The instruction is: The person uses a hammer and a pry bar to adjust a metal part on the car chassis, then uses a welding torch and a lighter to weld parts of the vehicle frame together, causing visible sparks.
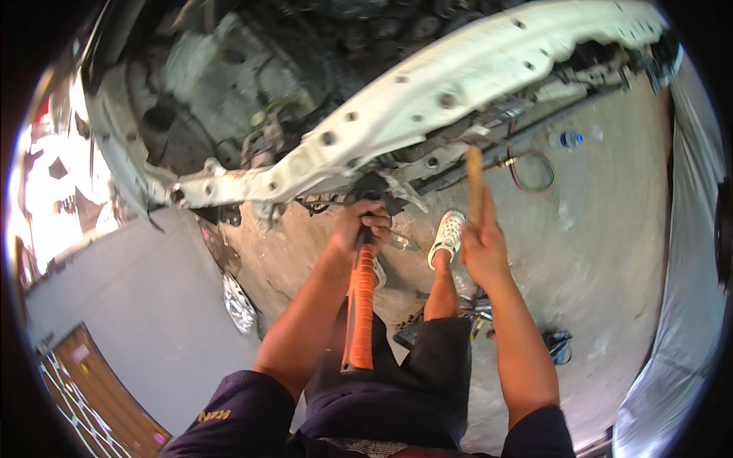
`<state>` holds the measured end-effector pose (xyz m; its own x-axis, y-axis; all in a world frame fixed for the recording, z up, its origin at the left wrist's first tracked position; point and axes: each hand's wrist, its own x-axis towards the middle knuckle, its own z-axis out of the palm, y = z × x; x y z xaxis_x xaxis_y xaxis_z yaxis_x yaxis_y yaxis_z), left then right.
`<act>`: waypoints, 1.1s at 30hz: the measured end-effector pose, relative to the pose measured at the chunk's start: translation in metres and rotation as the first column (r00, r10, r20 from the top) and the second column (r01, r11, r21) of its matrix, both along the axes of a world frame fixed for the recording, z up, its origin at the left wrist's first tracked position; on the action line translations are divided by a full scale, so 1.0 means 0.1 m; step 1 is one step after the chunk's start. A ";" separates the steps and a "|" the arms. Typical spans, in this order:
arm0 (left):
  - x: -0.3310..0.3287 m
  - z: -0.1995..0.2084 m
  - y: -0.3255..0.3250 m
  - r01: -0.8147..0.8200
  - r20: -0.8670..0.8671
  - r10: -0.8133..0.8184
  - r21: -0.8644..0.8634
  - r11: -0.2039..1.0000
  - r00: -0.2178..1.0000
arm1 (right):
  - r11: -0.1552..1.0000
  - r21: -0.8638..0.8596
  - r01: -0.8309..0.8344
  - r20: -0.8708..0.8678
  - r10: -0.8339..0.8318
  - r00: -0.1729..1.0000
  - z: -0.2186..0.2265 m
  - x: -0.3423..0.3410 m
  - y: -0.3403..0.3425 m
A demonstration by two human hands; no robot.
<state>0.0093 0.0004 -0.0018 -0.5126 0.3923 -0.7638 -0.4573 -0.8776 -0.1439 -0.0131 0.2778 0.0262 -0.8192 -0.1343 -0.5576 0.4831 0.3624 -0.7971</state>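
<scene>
My left hand (360, 224) is wrapped round the dark upper shaft of a tool with an orange ribbed grip (361, 305). Its grip end points back toward my body, and its dark head sits at the underside of the white car front crossmember (427, 88), where I cannot make out its shape. To the right, my right hand (485, 248) is closed on the wooden handle (475, 183) of what looks like a hammer, raised upright. The hammer's head is blurred against the metal parts below the crossmember.
The stripped engine bay (237, 69) lies beyond the crossmember. On the concrete floor are a red and green hose (546, 179), a plastic bottle (570, 139), a headlamp (239, 305) and dark tools (557, 343). A grey sheet (691, 305) hangs at right; a grey panel (145, 298) stands at left.
</scene>
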 end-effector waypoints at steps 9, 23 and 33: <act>1.35 0.05 -0.22 0.511 0.113 -0.500 -0.257 0.820 0.859 | 0.986 -0.099 -0.131 0.286 0.154 0.946 0.83 1.07 0.26; 2.87 0.01 -0.75 0.741 0.047 -0.811 -0.440 0.507 0.583 | 0.749 0.493 -0.442 0.159 0.421 0.893 1.48 1.33 0.25; 2.41 0.69 -0.42 0.724 0.072 -0.868 -0.588 0.360 0.491 | 0.706 0.585 -0.399 0.284 0.283 0.916 1.96 1.19 1.76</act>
<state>0.2506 -0.0411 0.0675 -0.3371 0.3262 -0.8831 -0.9298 0.0320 0.3667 0.1063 0.4535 0.2223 -0.6775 0.0353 -0.7346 0.3256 0.9100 -0.2566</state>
